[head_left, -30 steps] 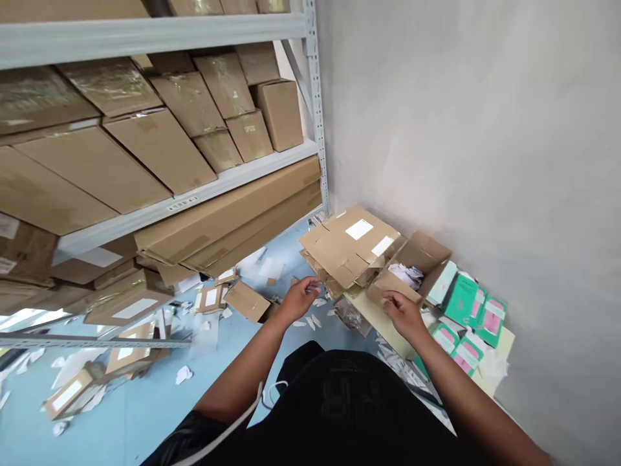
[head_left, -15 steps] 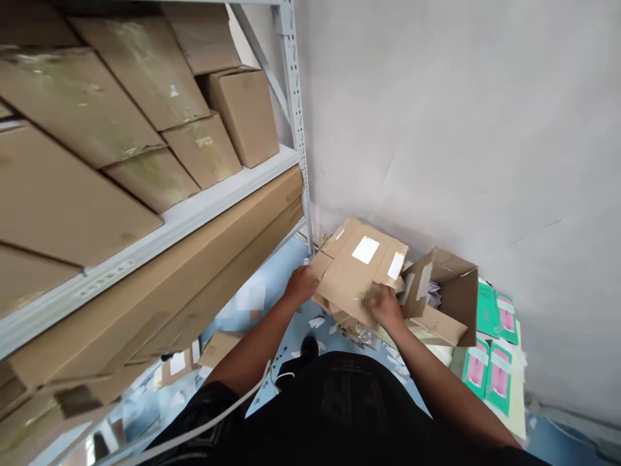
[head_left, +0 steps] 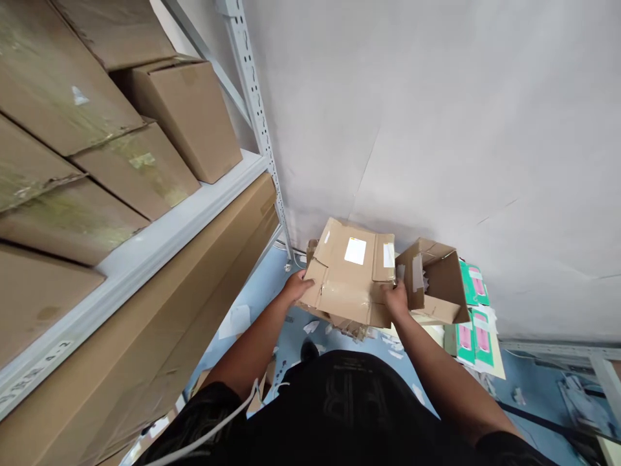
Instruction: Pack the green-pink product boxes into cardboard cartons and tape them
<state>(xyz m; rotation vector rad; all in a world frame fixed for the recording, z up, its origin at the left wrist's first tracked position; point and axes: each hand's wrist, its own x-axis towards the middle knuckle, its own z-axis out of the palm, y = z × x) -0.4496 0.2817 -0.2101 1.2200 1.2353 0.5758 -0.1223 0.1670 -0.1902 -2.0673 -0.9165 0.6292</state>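
A flattened cardboard box [head_left: 347,285] with white labels lies between my two hands, above a pile of other cardboard [head_left: 350,329]. My left hand [head_left: 295,288] grips its left edge, the thumb on top and the fingers underneath. At the right edge, my right hand [head_left: 395,299] is closed on the same flattened box near a taped flap. Just right of that hand stands an open cardboard box [head_left: 444,281] with crumpled pale material partly visible inside.
Green-and-pink packages [head_left: 473,336] lie at the right. A metal shelf [head_left: 184,223] loaded with taped cartons [head_left: 194,116] rises at the left, with long boxes [head_left: 194,291] beneath. The wall [head_left: 412,129] is ahead. Paper scraps [head_left: 310,327] litter the blue floor.
The flattened box has tilted and turned slightly between my hands. My right hand has shifted to its right edge. The view has swung right, so the shelf sits further left.
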